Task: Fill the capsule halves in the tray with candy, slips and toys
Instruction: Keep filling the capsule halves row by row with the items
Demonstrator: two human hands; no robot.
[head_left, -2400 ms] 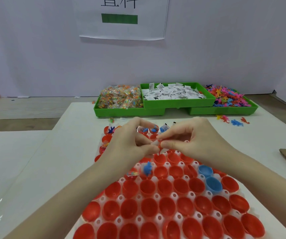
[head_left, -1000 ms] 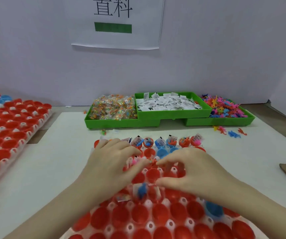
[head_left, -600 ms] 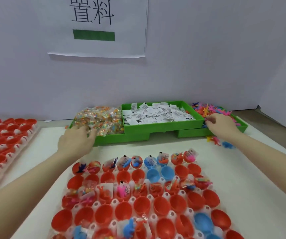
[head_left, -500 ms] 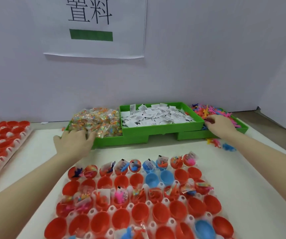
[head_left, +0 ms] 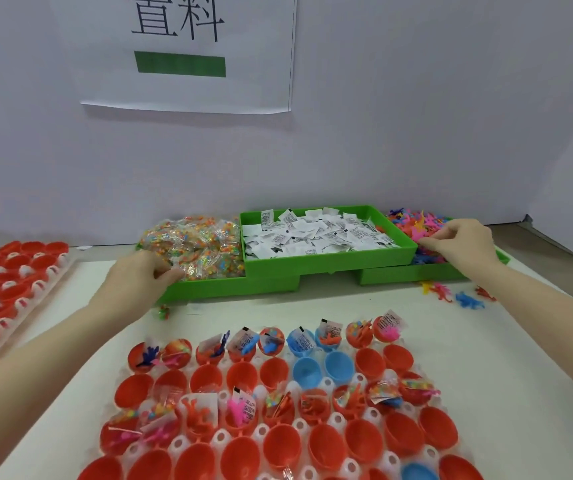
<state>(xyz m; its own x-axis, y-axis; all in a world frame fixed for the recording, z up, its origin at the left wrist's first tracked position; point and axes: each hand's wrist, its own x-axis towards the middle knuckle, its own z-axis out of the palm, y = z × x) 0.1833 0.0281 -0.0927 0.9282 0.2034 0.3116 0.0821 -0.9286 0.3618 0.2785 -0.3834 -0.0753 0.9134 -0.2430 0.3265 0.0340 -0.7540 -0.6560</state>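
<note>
The white tray (head_left: 221, 438) in front of me holds red capsule halves (head_left: 242, 377) and a few blue ones (head_left: 338, 367). Its far row and third row carry candy, slips and toys; the row between and the near rows are bare. My left hand (head_left: 139, 277) reaches to the candy packets (head_left: 202, 247) in the left green bin, fingers curled into the heap's near edge. My right hand (head_left: 461, 242) is at the coloured toys (head_left: 416, 225) in the right green bin, thumb and fingers pinching into the pile. The paper slips (head_left: 316, 233) fill the middle bin.
The three green bins (head_left: 330, 263) stand in a row against the white wall. A second tray of red halves (head_left: 4, 271) lies at the left. Loose toys (head_left: 467, 299) lie on the table right of the bins, and one candy packet (head_left: 163, 311) lies near my left wrist.
Both hands left the capsule tray and reached out to the bins, left to the candy, right to the toys. In the last half second their fingers curled into the piles.
</note>
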